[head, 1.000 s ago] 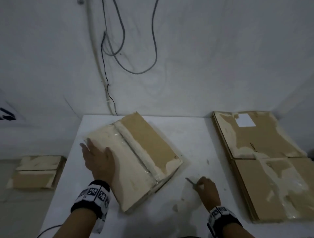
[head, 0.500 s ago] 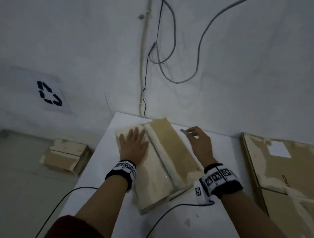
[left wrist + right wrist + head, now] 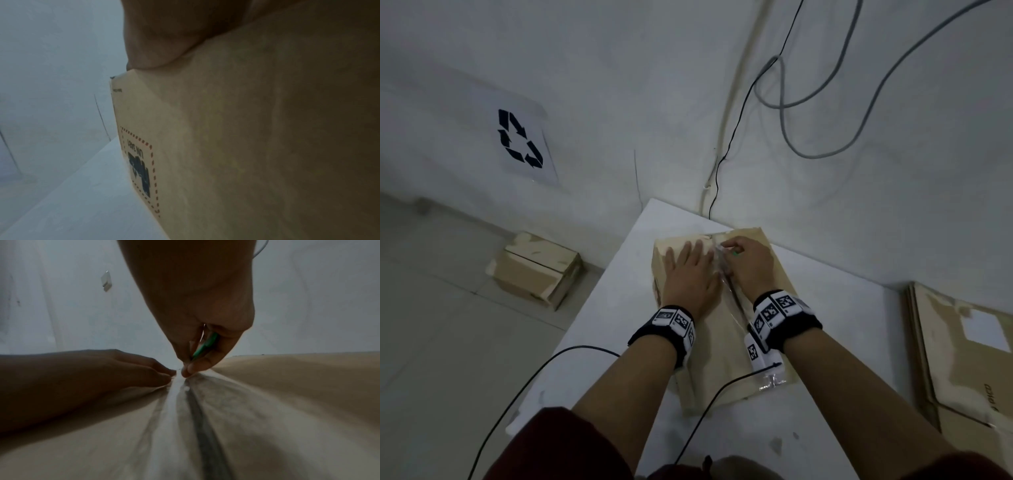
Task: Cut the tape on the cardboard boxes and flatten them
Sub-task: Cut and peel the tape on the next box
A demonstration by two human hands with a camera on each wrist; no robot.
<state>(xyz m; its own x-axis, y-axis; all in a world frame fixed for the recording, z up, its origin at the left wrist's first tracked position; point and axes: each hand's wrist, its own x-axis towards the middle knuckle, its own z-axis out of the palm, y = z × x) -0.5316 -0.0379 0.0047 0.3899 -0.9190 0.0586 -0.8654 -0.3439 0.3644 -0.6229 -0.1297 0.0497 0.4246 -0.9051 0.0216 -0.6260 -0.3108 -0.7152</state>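
A taped cardboard box (image 3: 726, 346) lies on the white table (image 3: 835, 342), its clear tape seam (image 3: 732, 301) running lengthwise down the middle. My left hand (image 3: 688, 270) lies flat with straight fingers on the box's left half. My right hand (image 3: 746, 265) pinches a small green-handled cutter (image 3: 205, 345) with its tip on the far end of the seam (image 3: 180, 386). In the right wrist view the left hand (image 3: 102, 369) rests just beside the seam. In the left wrist view the box side (image 3: 246, 146) with a printed label fills the frame.
A stack of flattened cardboard (image 3: 962, 359) lies at the table's right edge. Another box (image 3: 537, 270) sits on the floor to the left. Cables (image 3: 791, 102) hang on the wall behind, and black wrist cords (image 3: 544, 377) trail over the table's near side.
My right hand moved from beside the box's right edge onto the far end of the tape seam with the cutter. The left hand stayed flat on the box. The head view tilted down.
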